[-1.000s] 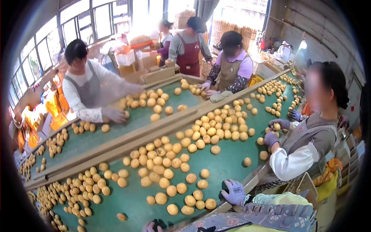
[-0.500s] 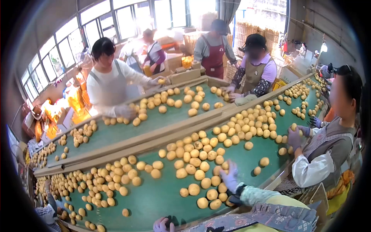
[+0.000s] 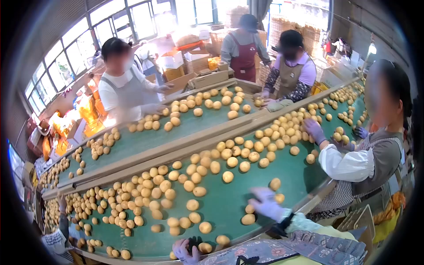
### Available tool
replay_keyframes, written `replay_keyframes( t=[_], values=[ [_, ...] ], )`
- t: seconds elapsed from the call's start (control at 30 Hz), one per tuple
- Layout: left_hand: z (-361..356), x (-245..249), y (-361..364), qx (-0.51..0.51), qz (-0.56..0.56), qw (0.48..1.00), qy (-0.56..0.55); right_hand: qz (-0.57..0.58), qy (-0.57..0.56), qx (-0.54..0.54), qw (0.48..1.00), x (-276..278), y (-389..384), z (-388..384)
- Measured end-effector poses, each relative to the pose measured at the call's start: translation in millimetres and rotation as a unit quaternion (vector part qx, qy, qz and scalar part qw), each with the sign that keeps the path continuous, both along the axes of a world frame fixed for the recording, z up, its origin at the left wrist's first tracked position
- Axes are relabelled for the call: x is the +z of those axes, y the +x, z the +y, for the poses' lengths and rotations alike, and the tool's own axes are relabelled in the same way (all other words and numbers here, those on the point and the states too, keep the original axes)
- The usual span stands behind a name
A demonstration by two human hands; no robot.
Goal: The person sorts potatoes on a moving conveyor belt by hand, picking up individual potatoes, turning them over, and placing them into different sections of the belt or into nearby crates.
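Note:
Round, yellow-tan produce that looks like potatoes (image 3: 205,227) lies over a green conveyor belt (image 3: 229,198). My right hand (image 3: 267,205), in a pale purple glove, is over the near part of the belt, its fingers stretched out and a little blurred. A potato (image 3: 248,219) lies just below that hand, and another potato (image 3: 274,183) lies beyond it. My left hand (image 3: 185,251), gloved alike, is at the belt's near edge with its fingers apart. Right beside it is a potato (image 3: 205,247); no held thing shows in this hand.
A wooden divider (image 3: 163,161) separates my belt from a second green belt (image 3: 145,143). A co-worker (image 3: 375,150) handles potatoes at my right. Others stand across, including one in a grey apron (image 3: 126,88). Cardboard boxes (image 3: 196,62) stand behind them.
Potatoes that were bunched by my right hand now lie farther left, several near my left hand. My right hand has opened out. The co-worker at right has reached forward over the belt.

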State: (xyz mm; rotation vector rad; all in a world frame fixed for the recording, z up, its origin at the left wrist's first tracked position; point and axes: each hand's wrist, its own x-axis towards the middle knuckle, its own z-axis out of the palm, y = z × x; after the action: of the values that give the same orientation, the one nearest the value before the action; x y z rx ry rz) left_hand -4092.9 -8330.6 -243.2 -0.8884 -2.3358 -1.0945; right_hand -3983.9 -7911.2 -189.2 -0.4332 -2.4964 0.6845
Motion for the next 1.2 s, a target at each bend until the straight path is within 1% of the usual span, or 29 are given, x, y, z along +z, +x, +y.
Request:
replay_keyframes(
  t=[0.03, 0.07, 0.1, 0.13, 0.17, 0.23, 0.27, 0.3, 0.37, 0.4, 0.43, 0.5, 0.53, 0.57, 0.6, 0.63, 0.67, 0.7, 0.73, 0.77, 0.8, 0.83, 0.9, 0.93, 0.97, 1.03, 1.1, 1.13, 1.2],
  values=[
    [-1.2, 0.9, 2.3, 0.004, 0.014, 1.000, -0.007, -0.022, -0.011, -0.088, 0.996, -2.6, 21.6, 13.9],
    [-12.7, -49.3, -17.3, -0.046, 0.023, 0.999, -0.011, -0.079, -0.008, -0.159, 0.984, 2.2, 43.3, 23.8],
    [10.2, 0.6, -22.0, -0.055, 0.046, 0.997, -0.020, -0.044, 0.068, -0.198, 0.977, -35.4, 66.8, 42.0],
    [23.2, 10.0, -30.1, -0.101, -0.008, 0.995, -0.007, -0.073, 0.046, -0.234, 0.968, -63.2, 86.0, 50.3],
    [40.4, 38.2, -33.9, -0.137, 0.019, 0.990, -0.022, -0.083, 0.053, -0.209, 0.973, -80.5, 90.6, 42.4],
    [59.9, 39.9, -44.4, -0.275, -0.069, 0.955, -0.087, -0.100, 0.017, -0.288, 0.952, -100.4, 83.5, 32.3],
    [65.9, 37.2, -45.1, -0.328, -0.094, 0.930, -0.134, -0.033, -0.175, -0.267, 0.947, -105.7, 65.4, 25.2],
    [64.4, 19.3, -46.6, -0.307, -0.104, 0.937, -0.132, -0.045, -0.175, -0.246, 0.952, -106.6, 41.1, 7.6],
    [57.9, -13.4, -48.4, -0.393, -0.054, 0.871, -0.292, -0.022, -0.202, -0.157, 0.966, -100.4, 0.8, -43.7],
    [49.9, -17.5, -51.0, -0.386, -0.046, 0.890, -0.237, -0.035, -0.184, -0.122, 0.975, -109.7, -17.1, -68.2],
    [37.2, -22.1, -56.5, -0.378, -0.041, 0.893, -0.242, -0.040, -0.166, -0.085, 0.982, -118.3, -43.7, -92.8],
    [-2.1, -28.1, -73.9, -0.330, -0.029, 0.902, -0.278, 0.029, -0.363, -0.005, 0.931, -120.4, -99.1, -160.8],
    [-24.3, -21.1, -83.0, -0.284, 0.005, 0.927, -0.244, 0.014, -0.260, 0.003, 0.966, -126.6, -119.5, -195.3],
    [-53.9, -25.7, -106.0, -0.278, -0.030, 0.918, -0.281, -0.004, -0.154, 0.009, 0.988, -132.1, -133.1, -224.7],
    [-84.1, -22.9, -119.9, -0.230, -0.086, 0.903, -0.354, -0.017, -0.185, 0.079, 0.980, -128.5, -144.7, -243.2],
    [-119.2, -15.0, -130.1, -0.164, -0.034, 0.917, -0.362, -0.059, -0.267, 0.167, 0.947, -114.2, -158.3, -252.3],
    [-144.0, 2.4, -146.1, -0.142, -0.039, 0.912, -0.382, -0.111, -0.354, 0.243, 0.896, -99.7, -172.3, -261.3],
    [-176.1, -19.0, -162.3, -0.089, -0.091, 0.917, -0.379, -0.171, -0.429, 0.298, 0.835, -85.5, -187.0, -270.0],
    [-199.2, -22.9, -174.1, -0.005, -0.020, 0.906, -0.423, -0.162, -0.443, 0.309, 0.826, -90.9, -190.3, -280.6],
    [-216.8, -14.1, -182.8, 0.043, -0.092, 0.919, -0.380, -0.149, -0.453, 0.315, 0.820, -92.8, -193.6, -287.0],
    [-236.4, -42.2, -191.3, 0.113, -0.007, 0.951, -0.286, -0.161, -0.405, 0.312, 0.844, -68.5, -191.2, -283.7],
    [-236.7, -31.5, -196.8, 0.153, 0.007, 0.954, -0.257, -0.158, -0.338, 0.305, 0.876, -73.2, -189.4, -279.8],
    [-225.7, -40.1, -205.9, 0.169, 0.067, 0.962, -0.205, -0.204, -0.293, 0.245, 0.901, -68.2, -169.3, -275.5],
    [-194.2, -1.7, -188.9, 0.115, -0.011, 0.979, -0.167, -0.187, -0.261, 0.241, 0.916, -77.4, -159.6, -273.6],
    [-174.5, 7.9, -182.3, 0.046, -0.002, 0.990, -0.135, -0.175, -0.231, 0.242, 0.926, -86.5, -149.5, -276.1],
    [-141.6, 47.5, -194.1, -0.140, -0.086, 0.962, -0.216, -0.151, -0.181, 0.245, 0.940, -73.6, -139.9, -285.9],
    [-112.7, 97.1, -206.8, -0.252, -0.041, 0.938, -0.234, -0.187, -0.244, 0.241, 0.920, -73.0, -134.4, -290.2],
    [-96.8, 144.1, -212.1, -0.284, -0.014, 0.920, -0.269, -0.170, -0.165, 0.241, 0.941, -79.4, -134.2, -293.3],
    [-69.9, 240.2, -217.9, -0.319, 0.104, 0.923, -0.188, -0.224, -0.204, 0.227, 0.926, -59.4, -138.3, -301.6]
  ],
)
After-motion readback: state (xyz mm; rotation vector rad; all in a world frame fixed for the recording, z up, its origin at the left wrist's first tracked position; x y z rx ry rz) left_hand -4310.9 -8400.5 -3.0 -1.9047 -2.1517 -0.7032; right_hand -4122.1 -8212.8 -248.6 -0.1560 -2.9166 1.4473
